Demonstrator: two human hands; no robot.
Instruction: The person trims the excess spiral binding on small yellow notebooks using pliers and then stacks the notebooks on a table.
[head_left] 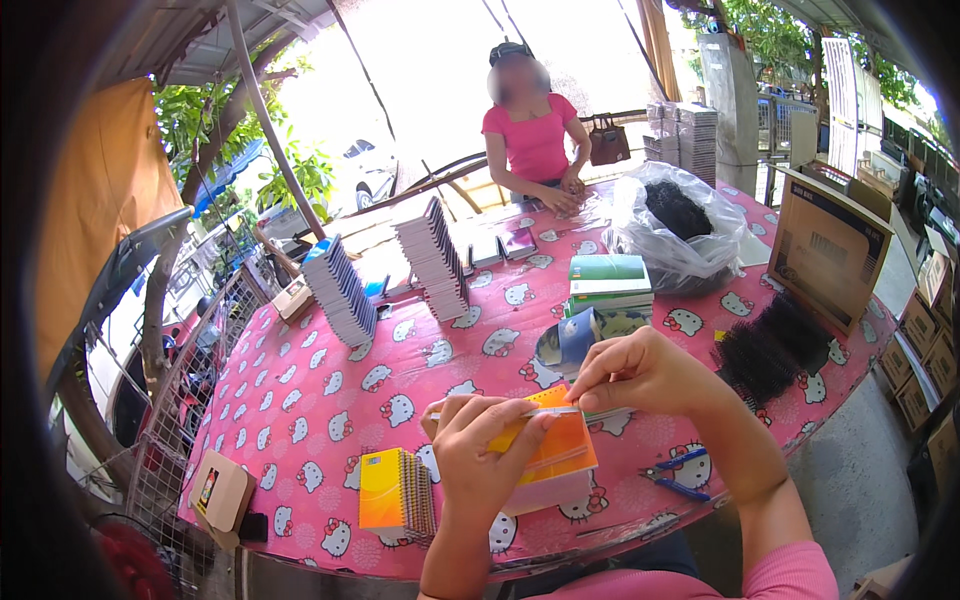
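A small orange and yellow notebook (562,452) with holes punched along its far edge is in front of me, above a pile of pages. My left hand (480,438) is closed on its left part, thumb and fingers pinching the holed edge. At the right end of that edge, my right hand (642,372) is closed in a pinch; what its fingertips hold is too small to make out. Left of my left hand stands a stack of yellow spiral notebooks (382,492). Blue-handled cutting pliers (682,474) lie right of the notebook, below my right forearm.
Black spiral coils (765,350) lie at the right beside a cardboard box (828,250). A plastic bag (655,225) holds more black coils. Green notebooks (608,275), tall notebook stacks (432,260) and a tan box (220,490) stand on the pink tablecloth (310,430). Another person (535,140) works opposite.
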